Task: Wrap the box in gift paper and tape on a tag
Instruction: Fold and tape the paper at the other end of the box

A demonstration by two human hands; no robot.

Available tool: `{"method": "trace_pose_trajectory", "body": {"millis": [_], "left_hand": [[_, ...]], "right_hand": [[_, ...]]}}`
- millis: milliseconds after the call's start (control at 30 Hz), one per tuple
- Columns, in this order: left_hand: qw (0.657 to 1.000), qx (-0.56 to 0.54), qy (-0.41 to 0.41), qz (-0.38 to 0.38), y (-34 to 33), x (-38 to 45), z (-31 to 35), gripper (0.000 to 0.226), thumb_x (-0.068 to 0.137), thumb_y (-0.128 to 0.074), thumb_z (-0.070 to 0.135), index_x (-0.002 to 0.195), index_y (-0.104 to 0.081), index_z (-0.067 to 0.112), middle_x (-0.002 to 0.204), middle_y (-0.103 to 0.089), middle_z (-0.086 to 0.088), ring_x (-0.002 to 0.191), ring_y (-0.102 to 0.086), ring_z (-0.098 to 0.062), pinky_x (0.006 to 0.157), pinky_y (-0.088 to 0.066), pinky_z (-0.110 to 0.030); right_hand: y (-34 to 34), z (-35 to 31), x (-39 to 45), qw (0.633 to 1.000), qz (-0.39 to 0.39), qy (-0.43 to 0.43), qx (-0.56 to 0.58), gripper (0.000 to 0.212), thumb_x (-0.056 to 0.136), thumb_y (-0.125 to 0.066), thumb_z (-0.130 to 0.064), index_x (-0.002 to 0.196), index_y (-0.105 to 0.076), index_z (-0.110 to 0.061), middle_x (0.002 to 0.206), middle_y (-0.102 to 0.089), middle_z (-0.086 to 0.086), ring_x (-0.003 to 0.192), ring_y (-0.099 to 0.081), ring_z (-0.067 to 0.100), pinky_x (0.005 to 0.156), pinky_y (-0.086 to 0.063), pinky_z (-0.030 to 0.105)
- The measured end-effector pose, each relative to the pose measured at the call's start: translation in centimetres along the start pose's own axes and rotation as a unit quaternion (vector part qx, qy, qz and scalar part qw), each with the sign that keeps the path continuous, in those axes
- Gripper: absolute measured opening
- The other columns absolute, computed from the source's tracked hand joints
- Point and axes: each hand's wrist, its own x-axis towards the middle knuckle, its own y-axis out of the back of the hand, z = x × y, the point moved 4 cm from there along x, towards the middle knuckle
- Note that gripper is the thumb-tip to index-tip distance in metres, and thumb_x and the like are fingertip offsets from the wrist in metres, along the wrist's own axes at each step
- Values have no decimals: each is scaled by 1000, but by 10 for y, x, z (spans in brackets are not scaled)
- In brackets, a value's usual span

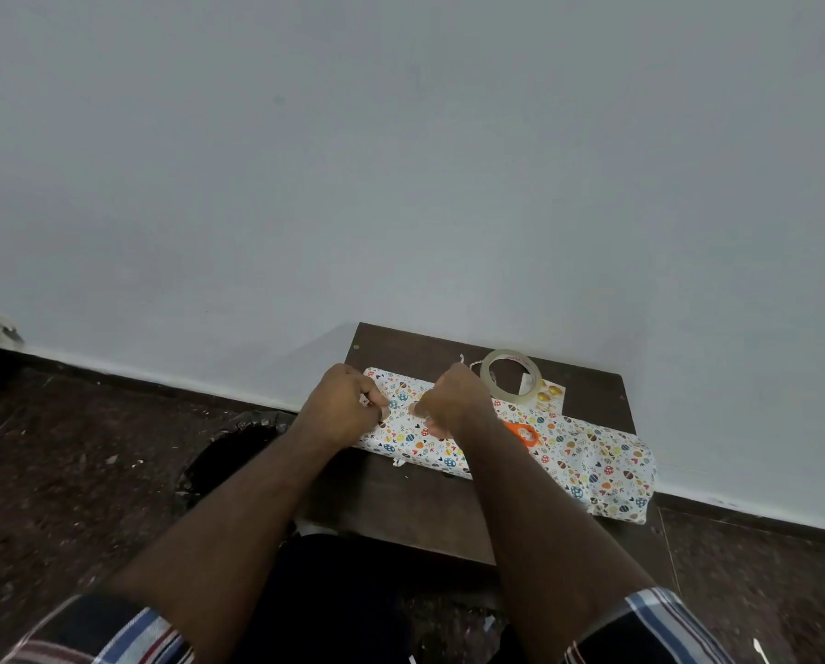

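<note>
The wrapped box (412, 436) lies on a small dark wooden table (587, 390) set against a pale wall. Its long axis runs from far left to near right across the tabletop. Patterned gift paper (602, 464) covers it and continues past the box's right end as a loose, crumpled surplus reaching the table's right edge.

Both hands work on the box's top face, toward its left half. The left hand (348, 404) has its fingers curled, the tips pressed together on the paper near the far-left corner; it appears to pinch something small, but what it grasps cannot be told. The right hand (451, 400) sits just beside it, also curled, with fingertips meeting the paper near the box's middle; what it holds is not visible either. The 2 hands are near each other, fingertips facing across a short gap.

The tape roll (511, 376) stands at the far edge, just behind the right hand, and is the nearer reach for that hand. A small gold-printed tag (549, 395) lies beside the roll, to its right. Orange-handled scissors (523, 433) rest on the paper right of the right wrist.

Judgement: work is on the top seam, with the right end still to be folded. The tag is not yet attached. Tape and tag both lie on the right hand's side.
</note>
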Motion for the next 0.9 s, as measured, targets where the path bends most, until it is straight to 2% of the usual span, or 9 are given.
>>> {"method": "trace_pose_trajectory", "body": {"millis": [100,167,233,300,367,433,633,800,900], "left_hand": [[998,-17,51,16,0,-2,-10,26,81,-85,26,73,-63,15,87,-64,-2,79,-60,-14,60,-37,-24],[996,-27,77,23,0,-4,-14,31,82,-84,31,83,-57,14,85,-64,-3,75,-58,-15,59,-38,-28],[996,-19,88,23,-2,-5,-14,33,84,-81,34,91,-54,16,88,-63,-1,78,-57,-13,60,-38,-29],[995,-17,91,22,-3,-5,-13,34,86,-80,34,95,-52,18,90,-62,0,79,-56,-12,61,-40,-29],[995,-18,91,20,-3,-6,-13,33,86,-79,34,97,-52,18,91,-62,-1,79,-55,-12,62,-42,-29],[995,-32,96,18,-3,-6,-14,33,87,-79,33,98,-52,18,92,-63,-2,80,-56,-13,63,-43,-30],[987,-90,132,23,-4,-7,-21,40,83,-83,36,101,-51,20,98,-66,-1,92,-65,-21,77,-52,-38],[994,-33,102,18,-4,-12,-11,38,92,-75,35,114,-49,19,109,-60,5,101,-58,-17,81,-43,-31],[996,-11,88,26,0,-10,-9,27,97,-68,35,114,-55,18,112,-62,3,101,-57,-15,84,-42,-30]], "right_hand": [[0,5,2,999,-5,-17,44,21,77,-76,-11,94,-66,-2,95,-71,15,85,-73,31,69,-63,39],[1,3,1,1000,-1,-5,24,18,79,-78,-11,74,-62,-5,82,-70,14,84,-74,34,77,-63,45],[1,2,0,1000,0,-4,24,33,81,-83,-21,69,-57,-7,70,-64,10,67,-70,26,64,-59,35],[-3,1,1,1000,9,-2,16,41,79,-85,-36,78,-55,-7,66,-56,3,55,-57,15,52,-43,26],[-8,-2,1,1000,25,7,2,54,74,-87,-45,95,-56,-6,70,-56,1,60,-58,14,50,-36,26],[-11,-4,0,999,30,11,-11,60,72,-88,-46,107,-56,-8,81,-63,2,71,-66,17,52,-42,27],[-1,3,0,1000,3,10,-15,26,83,-81,-19,97,-65,-4,77,-58,4,66,-59,16,51,-42,27],[6,10,-3,997,25,10,74,5,80,-64,-8,80,-63,-12,90,-70,17,85,-70,37,78,-62,48],[12,11,-12,981,-2,13,195,14,87,-64,3,80,-62,-9,79,-65,13,61,-65,24,61,-62,40]]}}
